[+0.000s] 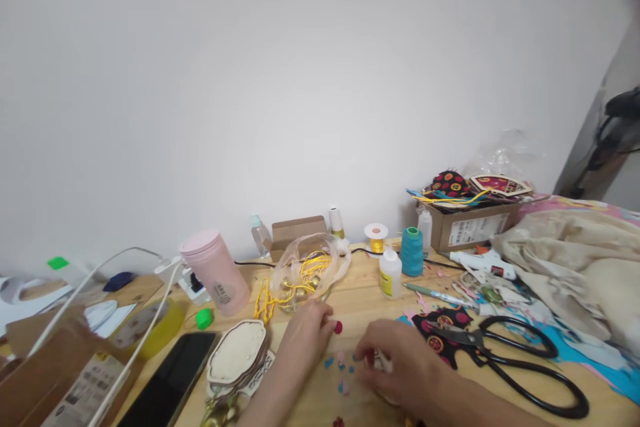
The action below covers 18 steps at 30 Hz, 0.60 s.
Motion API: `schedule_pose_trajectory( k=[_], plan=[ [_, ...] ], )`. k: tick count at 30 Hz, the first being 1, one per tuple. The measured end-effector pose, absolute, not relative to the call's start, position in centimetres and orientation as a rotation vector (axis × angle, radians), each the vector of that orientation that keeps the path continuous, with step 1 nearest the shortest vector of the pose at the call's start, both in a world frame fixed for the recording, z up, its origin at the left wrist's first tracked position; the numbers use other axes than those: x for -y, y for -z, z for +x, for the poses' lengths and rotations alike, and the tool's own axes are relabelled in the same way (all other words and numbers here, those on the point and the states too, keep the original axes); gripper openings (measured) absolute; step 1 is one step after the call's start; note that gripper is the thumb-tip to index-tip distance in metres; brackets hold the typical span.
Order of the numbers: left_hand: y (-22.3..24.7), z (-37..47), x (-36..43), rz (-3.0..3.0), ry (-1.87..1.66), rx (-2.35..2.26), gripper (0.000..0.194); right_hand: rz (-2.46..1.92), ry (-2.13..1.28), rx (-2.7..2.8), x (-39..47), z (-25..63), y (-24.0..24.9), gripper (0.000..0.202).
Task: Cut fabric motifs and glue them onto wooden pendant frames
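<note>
My left hand (314, 325) is over the middle of the table, fingers bent together, with a small red piece (339, 327) at its fingertips. To its right, my right hand (395, 353) curls downward, its fingers closed. A pale object (384, 361) shows partly beneath that hand; its kind is hidden. Between the hands lie several tiny blue and pink scraps (341, 367). Left of my left forearm rests a stack of cream scalloped pieces (237, 352). Black patterned fabric (443, 333) lies right of my right hand, under large black-handled scissors (500, 350).
A dark phone (167, 380), a pink tumbler (217, 273) and yellow tape (150, 330) are at left. Behind my hands are a bag of yellow cords (313, 267), a white glue bottle (390, 273) and a teal thread cone (412, 252). A filled cardboard box (470, 227) stands back right.
</note>
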State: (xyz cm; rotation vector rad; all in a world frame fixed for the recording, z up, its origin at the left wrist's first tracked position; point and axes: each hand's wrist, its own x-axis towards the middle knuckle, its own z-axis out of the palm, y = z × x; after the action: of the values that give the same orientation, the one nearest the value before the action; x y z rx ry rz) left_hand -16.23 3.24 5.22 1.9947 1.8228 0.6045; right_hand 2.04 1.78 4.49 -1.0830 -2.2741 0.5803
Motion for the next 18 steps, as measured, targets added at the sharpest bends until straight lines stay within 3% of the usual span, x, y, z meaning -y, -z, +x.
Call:
schedule_pose_trajectory(
  k=[5, 9, 18],
  plan=[
    [-4.5, -16.3, -4.5, 1.960, -0.514, -1.755, 0.011, -1.481, -0.424, 1.848, -5.3, 7.4, -5.1, 0.034],
    [-4.4, -16.2, -4.8, 1.866, -0.524, -1.731, 0.012, -1.532, -0.423, 1.894, -8.3, 8.3, -4.8, 0.049],
    [-5.9, -14.6, -3.8, 1.500, -0.709, -1.541, 0.008, -1.492, -0.387, 2.088, -9.5, 7.8, -5.8, 0.015]
  ],
)
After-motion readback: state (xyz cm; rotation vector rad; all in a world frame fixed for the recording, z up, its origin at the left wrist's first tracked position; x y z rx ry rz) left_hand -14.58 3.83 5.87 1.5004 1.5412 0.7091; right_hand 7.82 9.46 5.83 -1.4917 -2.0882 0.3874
